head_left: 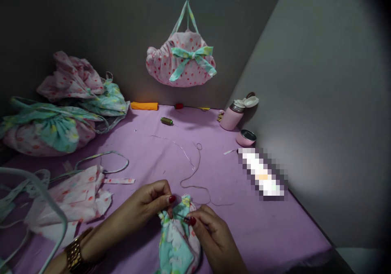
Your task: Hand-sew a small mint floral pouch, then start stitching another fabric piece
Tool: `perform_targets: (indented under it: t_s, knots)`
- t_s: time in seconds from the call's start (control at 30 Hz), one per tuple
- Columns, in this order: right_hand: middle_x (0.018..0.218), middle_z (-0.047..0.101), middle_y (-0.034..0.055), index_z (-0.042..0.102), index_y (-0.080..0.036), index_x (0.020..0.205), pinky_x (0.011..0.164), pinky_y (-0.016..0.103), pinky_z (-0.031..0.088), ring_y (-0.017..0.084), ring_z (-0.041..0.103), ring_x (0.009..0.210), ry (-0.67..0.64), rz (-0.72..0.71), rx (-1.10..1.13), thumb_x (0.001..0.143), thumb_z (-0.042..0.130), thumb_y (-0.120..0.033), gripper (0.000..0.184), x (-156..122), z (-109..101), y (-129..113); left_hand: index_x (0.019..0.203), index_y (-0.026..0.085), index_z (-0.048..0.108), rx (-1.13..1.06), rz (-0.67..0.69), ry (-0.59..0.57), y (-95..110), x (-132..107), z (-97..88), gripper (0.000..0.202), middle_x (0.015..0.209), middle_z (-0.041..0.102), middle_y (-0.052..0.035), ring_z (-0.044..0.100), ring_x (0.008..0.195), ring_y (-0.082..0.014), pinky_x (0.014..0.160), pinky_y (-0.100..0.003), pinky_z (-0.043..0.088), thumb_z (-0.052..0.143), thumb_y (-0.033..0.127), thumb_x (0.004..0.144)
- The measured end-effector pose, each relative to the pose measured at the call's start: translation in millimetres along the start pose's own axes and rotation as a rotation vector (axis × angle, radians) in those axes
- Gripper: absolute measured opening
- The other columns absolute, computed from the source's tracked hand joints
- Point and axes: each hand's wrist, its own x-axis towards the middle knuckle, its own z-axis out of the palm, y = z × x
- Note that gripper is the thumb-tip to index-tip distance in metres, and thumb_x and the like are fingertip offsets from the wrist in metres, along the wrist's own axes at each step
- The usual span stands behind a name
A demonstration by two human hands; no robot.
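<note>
A small teal-and-pink floral cloth piece (177,245), gathered at its top edge, lies on the purple tablecloth in front of me. My left hand (155,198) pinches its gathered edge between thumb and fingers. At the same opening, my right hand (212,229) is closed around a thin, dark metal tool (183,217); its exact kind is too small to tell. The tool's tip points toward my left fingertips. A thin brownish cord (199,160) curls across the table just beyond the cloth, and part of it runs behind my hands.
Finished-looking fabric bags (49,127) pile up at the left, with cut pink fabric (76,196) nearer. A white curved tube (58,204) crosses the left foreground. Thread spools (166,121), a pink bottle (232,117) and its cap (246,138) stand farther back. A bow-trimmed bag (183,62) hangs above.
</note>
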Motion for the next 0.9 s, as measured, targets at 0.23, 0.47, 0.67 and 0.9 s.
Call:
perform_targets:
  t_s: [0.23,0.47,0.67,0.9]
  knots:
    - [0.075,0.055,0.0049,0.067,-0.018,0.081,0.063,0.030,0.042,0.018,0.056,0.072,-0.001,-0.016,0.017,0.090,0.042,-0.034,0.031,0.1,0.2,-0.6,0.069,0.020,0.050,-0.005,-0.002,-0.001,0.7,0.2,-0.1,0.026,0.067,0.055,0.0031,0.047,0.064,-0.0132,0.062,-0.027,0.035,0.049,0.038,0.088]
    - [0.077,0.055,0.0053,0.067,-0.020,0.081,0.063,0.030,0.042,0.018,0.056,0.072,-0.009,-0.012,0.044,0.091,0.044,-0.033,0.028,0.0,2.4,2.8,0.071,0.020,0.051,-0.058,-0.013,-0.011,-5.1,0.6,2.0,0.026,0.069,0.055,0.0028,0.048,0.066,-0.0138,0.063,-0.027,0.036,0.050,0.041,0.088]
    - [0.074,0.054,0.0039,0.067,-0.019,0.081,0.062,0.028,0.041,0.017,0.055,0.071,0.000,-0.014,0.045,0.090,0.044,-0.032,0.028,-0.1,2.8,2.6,0.072,0.020,0.051,-0.049,-0.013,-0.020,-5.2,2.9,1.4,0.026,0.069,0.055,0.0028,0.047,0.065,-0.0133,0.063,-0.026,0.035,0.050,0.039,0.088]
    - [0.074,0.053,0.0031,0.066,-0.018,0.080,0.062,0.027,0.040,0.016,0.054,0.070,0.012,0.004,0.024,0.092,0.044,-0.033,0.029,-0.2,2.4,3.6,0.071,0.020,0.049,-0.080,-0.017,-0.014,-4.6,0.6,2.6,0.026,0.067,0.058,0.0020,0.050,0.064,-0.0133,0.063,-0.027,0.036,0.050,0.039,0.088]
